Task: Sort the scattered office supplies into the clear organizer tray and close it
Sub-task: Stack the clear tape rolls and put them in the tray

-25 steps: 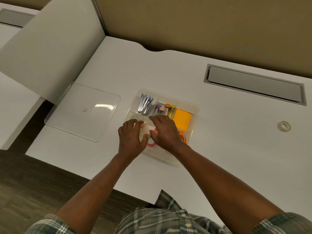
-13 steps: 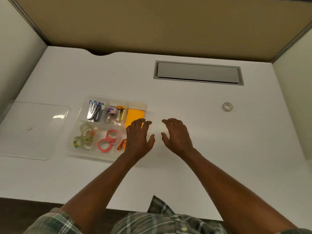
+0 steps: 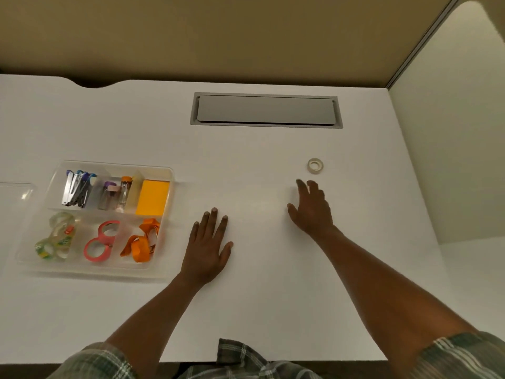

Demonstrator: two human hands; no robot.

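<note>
Nearest the camera, two green-and-white plaid sleeves (image 3: 95, 362) frame bare forearms stretched out over the white desk top (image 3: 273, 310).

The left hand (image 3: 209, 242) lies flat on the desk with its fingers straight, empty, just to the right of the clear plastic organizer tray (image 3: 161, 272) and not touching it. The tray is open. Its near compartments hold clear patterned tape rolls (image 3: 56, 236), pink tape rolls (image 3: 101, 242) and curled orange bands (image 3: 142, 240). Its far ones hold metal staplers with coloured ends (image 3: 75, 191), small capped vials (image 3: 117, 192) and an orange pad of sticky notes (image 3: 152, 197). Its flat clear lid (image 3: 13, 198) lies on the desk at the left edge of view, apart from the tray.

Further out, the right hand (image 3: 311, 209) is extended with fingers loosely spread and nothing in its grasp. Its fingertips are near a small whitish roll of tape (image 3: 315, 166) but not touching it. This roll is the only supply visible outside the tray, well apart from it to the right.

The step in hand looks like fetching this last loose item. The next move calls for closing fingers and thumb on the roll, carrying it left across the desk, and dropping it in with the other tape. After that the lid must come over and seat on the tray.

Beyond sits a grey rectangular cable hatch (image 3: 266, 110) set in the desk, then a tan partition wall (image 3: 246, 36).
</note>
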